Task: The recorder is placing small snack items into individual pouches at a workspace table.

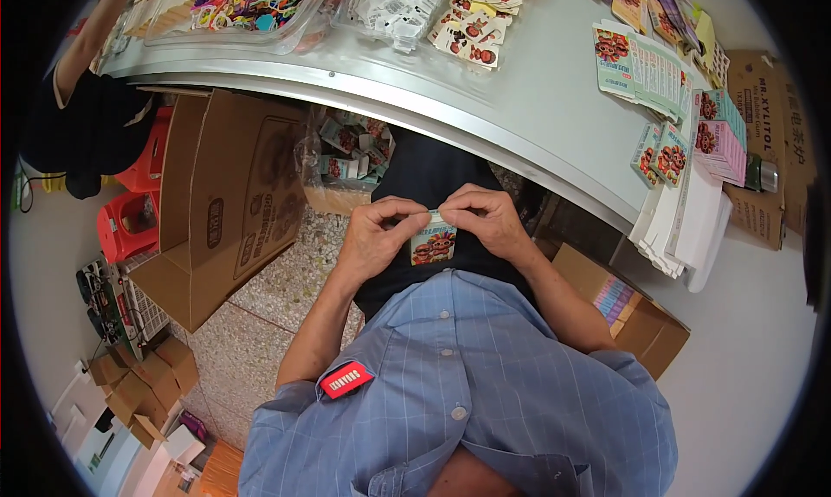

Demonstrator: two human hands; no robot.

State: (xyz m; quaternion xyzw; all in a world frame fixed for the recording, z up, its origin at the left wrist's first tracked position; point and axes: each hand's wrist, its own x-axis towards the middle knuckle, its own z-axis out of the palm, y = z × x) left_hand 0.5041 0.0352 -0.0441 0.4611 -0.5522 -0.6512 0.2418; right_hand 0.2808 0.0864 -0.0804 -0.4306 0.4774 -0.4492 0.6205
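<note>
Over my lap I hold a small printed paper box (433, 248), pale green with cartoon figures on its front. My left hand (382, 230) pinches its top left corner between thumb and fingers. At the top right corner my right hand (485, 222) does the same, so both hands meet along the upper edge. The fingertips cover that edge, and I cannot tell whether the flap there is folded in. Below my hands the box's front hangs in plain sight.
A grey table (537, 90) crosses ahead, bearing a tub of colourful trinkets (251, 3), a tray of white packets (394, 12), printed cards (476, 29) and flat cartons (640, 68). Under it sits a box of filled cartons (346, 155). A big cardboard box (229, 185) stands left, another (649, 332) right.
</note>
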